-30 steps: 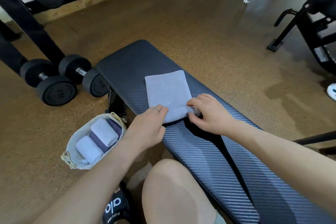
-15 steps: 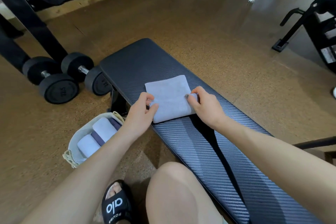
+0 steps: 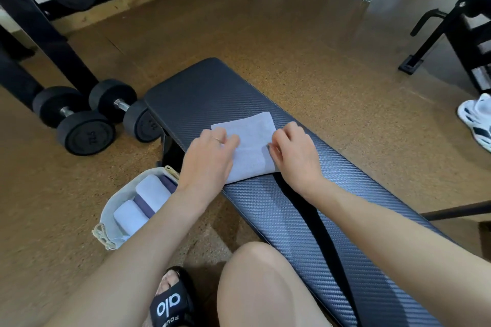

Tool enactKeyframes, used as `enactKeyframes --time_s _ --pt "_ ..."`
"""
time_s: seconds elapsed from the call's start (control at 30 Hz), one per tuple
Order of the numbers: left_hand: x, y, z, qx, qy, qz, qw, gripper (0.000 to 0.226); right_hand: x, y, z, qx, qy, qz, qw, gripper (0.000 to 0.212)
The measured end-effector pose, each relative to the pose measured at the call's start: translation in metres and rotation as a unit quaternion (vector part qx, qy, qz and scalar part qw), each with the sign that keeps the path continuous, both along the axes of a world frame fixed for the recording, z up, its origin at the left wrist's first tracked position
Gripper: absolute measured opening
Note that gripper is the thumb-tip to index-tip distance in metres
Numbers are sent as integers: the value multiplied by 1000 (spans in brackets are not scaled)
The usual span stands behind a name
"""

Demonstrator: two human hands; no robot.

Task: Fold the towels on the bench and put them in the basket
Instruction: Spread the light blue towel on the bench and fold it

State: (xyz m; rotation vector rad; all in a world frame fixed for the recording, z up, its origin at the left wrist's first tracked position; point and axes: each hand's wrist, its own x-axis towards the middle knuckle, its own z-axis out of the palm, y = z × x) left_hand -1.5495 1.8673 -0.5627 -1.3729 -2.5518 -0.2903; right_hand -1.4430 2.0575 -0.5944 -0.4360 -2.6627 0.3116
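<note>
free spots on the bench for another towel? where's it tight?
Bare bench pad beyond the towel, toward its far rounded end, and nearer, between the towel and the knee. Mid-bench is crowded: left hand and right hand on the towel. Basket nearly full.

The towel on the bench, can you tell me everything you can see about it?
The towel is pale lavender-grey and looks like soft, fine cloth. It is folded into a flat, roughly square shape and lies across the black padded bench, towards its far end. The left hand covers its left side, fingers curled on the cloth, and the right hand pinches its right edge. Its far corners lie flat and uncovered. Nothing else touches it.
</note>
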Motion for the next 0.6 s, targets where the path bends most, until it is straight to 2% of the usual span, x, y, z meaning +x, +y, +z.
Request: enactKeyframes --time_s 0.07,0.13,0.17,0.27,0.37,0.6 --pt "4 1 -6 -36 54 -119 991 16 -3 5 -1 48 -3 16 999 19" --pt "9 -1 -8 -54 39 -149 987 11 0 10 1 74 -11 53 996 19" --pt "11 -3 -9 -54 25 -140 988 13 4 12 3 83 -19 82 993 20" --pt "18 -8 -8 -64 9 -113 991 35 17 16 13 100 -58 173 978 30" --pt "25 -2 -8 -86 30 -93 991 32 22 25 17 116 -112 216 963 47" --pt "30 -1 0 -92 25 -50 994 35 22 29 24 93 -111 231 962 34"
